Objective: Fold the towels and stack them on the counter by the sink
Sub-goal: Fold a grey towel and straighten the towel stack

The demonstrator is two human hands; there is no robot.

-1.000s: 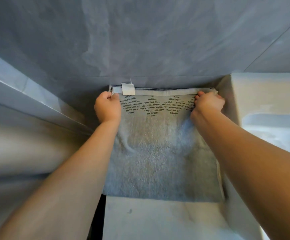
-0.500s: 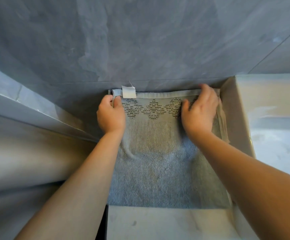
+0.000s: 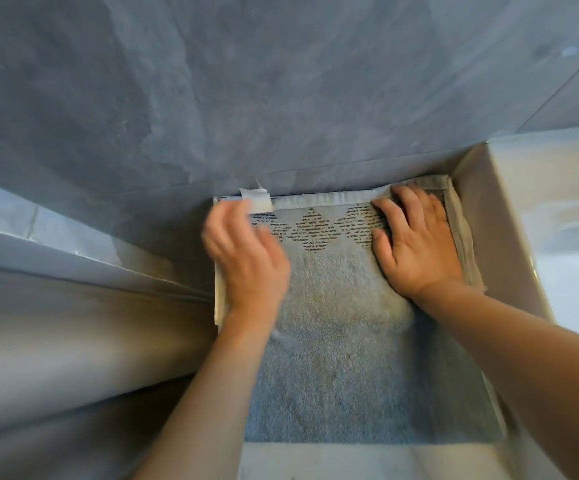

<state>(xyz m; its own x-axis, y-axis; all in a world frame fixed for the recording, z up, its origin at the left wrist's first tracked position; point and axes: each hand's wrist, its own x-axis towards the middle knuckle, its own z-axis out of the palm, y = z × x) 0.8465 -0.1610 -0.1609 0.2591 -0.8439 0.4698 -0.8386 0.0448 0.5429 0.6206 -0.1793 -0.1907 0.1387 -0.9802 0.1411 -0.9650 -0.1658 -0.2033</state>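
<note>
Towel [image 3: 343,341] lies flat on the desk [image 3: 315,460] in the frame's centre, wedged between wall [image 3: 281,81] and sink [image 3: 509,209]. Right hand [image 3: 416,240] presses it with straight fingers; left hand [image 3: 246,258], blurred, looks relaxed and grips nothing. Soft, light and limp, it should fold easily; best pinched at the far corners. Long axis runs bottom to top, patterned hem toward the wall

One head-worn view looks steeply down, close over the counter [image 3: 315,462] toward the wall [image 3: 281,98].
</note>
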